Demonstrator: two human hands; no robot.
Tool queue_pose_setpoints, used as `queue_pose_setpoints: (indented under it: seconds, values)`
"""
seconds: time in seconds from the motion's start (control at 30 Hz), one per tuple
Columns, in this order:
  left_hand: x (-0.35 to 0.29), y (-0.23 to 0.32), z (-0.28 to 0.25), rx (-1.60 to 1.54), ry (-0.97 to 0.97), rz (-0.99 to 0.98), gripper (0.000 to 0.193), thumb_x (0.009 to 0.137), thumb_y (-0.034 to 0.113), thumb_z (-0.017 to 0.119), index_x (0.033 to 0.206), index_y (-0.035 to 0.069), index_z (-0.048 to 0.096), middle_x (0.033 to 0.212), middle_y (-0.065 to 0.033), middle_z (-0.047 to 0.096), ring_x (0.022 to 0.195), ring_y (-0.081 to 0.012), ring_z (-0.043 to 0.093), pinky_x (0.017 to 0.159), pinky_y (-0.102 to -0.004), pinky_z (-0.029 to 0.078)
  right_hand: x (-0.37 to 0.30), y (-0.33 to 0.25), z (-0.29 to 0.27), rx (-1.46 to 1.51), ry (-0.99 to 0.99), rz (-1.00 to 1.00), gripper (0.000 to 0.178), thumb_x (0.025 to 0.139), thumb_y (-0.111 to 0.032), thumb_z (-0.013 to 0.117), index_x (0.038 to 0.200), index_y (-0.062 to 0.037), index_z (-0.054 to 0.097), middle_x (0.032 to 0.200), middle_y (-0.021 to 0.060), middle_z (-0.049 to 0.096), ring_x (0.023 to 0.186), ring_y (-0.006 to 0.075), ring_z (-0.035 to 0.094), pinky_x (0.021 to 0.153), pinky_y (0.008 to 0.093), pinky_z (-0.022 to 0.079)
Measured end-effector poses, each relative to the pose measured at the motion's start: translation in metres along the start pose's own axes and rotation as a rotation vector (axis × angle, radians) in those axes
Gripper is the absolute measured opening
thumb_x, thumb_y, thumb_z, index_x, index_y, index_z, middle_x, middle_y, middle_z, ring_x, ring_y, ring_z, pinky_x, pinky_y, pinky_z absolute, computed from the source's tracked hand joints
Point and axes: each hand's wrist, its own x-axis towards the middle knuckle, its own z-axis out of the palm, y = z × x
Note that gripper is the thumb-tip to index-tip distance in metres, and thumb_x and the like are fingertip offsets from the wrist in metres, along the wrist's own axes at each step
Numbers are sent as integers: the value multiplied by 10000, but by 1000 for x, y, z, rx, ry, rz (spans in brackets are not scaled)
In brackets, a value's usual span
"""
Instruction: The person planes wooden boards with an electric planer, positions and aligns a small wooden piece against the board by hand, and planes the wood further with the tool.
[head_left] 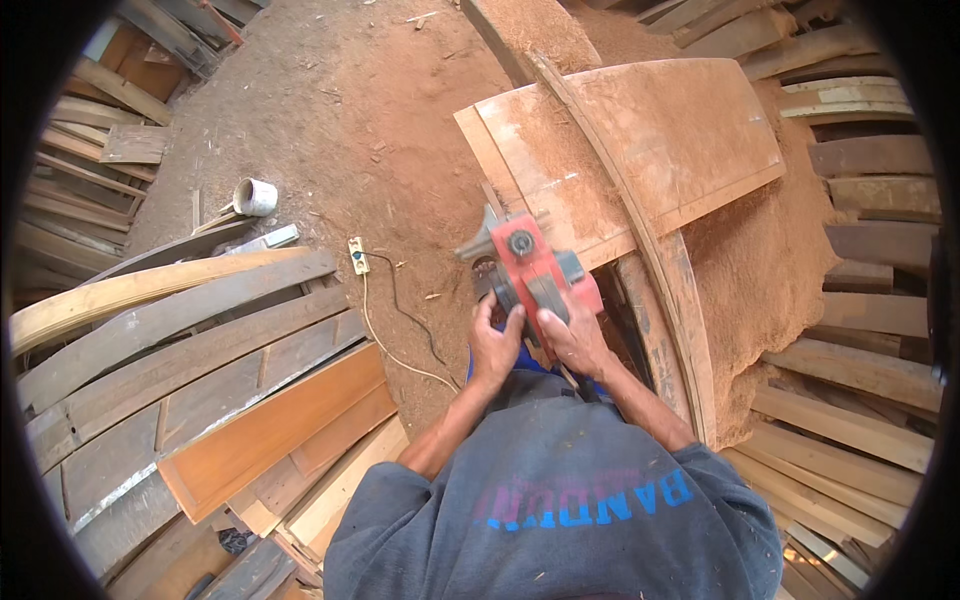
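Observation:
Both my hands are on a red electric planer (522, 262) with a round black knob and grey metal parts, tilted in front of my body. My left hand (493, 340) closes on its dark part at the left, thumb bent toward the middle. On its near right side, my right hand (575, 338) grips the body, fingers partly hidden. Just beyond the tool lies a wide wooden board (690, 130), dusted with shavings. A long thin wooden strip (625, 200) crosses over this board and runs back toward my right side.
Several planks (170, 340) and an orange-brown panel (285, 425) lie at the left. A power socket strip (358, 255) with cords rests on the dirt floor near a white bucket (255, 197). Stacked timber (870, 235) lines the right, beside heaped sawdust (765, 280).

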Motion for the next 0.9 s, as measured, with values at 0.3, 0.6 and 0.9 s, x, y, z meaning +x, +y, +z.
queue_pose_setpoints:
  seconds: [0.3, 0.6, 0.9]
  values:
    - [10, -4, 1, -88, 27, -40, 503, 924, 183, 792, 1326, -54, 606, 1191, -144, 649, 1074, -221, 698, 947, -353, 561, 8, -6, 3, 103, -58, 105, 558, 949, -476, 653, 1127, 51, 615, 983, 267, 668, 901, 385, 676, 820, 482, 524]
    - [106, 54, -19, -104, 26, 2, 467, 936, 175, 777, 1304, -64, 617, 1134, -131, 717, 1019, -185, 707, 917, -335, 564, 109, -45, 9, 74, -63, 97, 599, 962, -520, 630, 1086, 65, 610, 930, 293, 682, 889, 410, 697, 807, 487, 538]
    - [209, 105, -36, -164, 20, 19, 421, 963, 202, 748, 1267, -63, 628, 1086, -108, 749, 941, -136, 700, 846, -294, 567, 218, -90, 17, -35, 20, -15, 534, 968, -467, 612, 1013, 63, 657, 836, 262, 688, 843, 387, 702, 778, 480, 530]
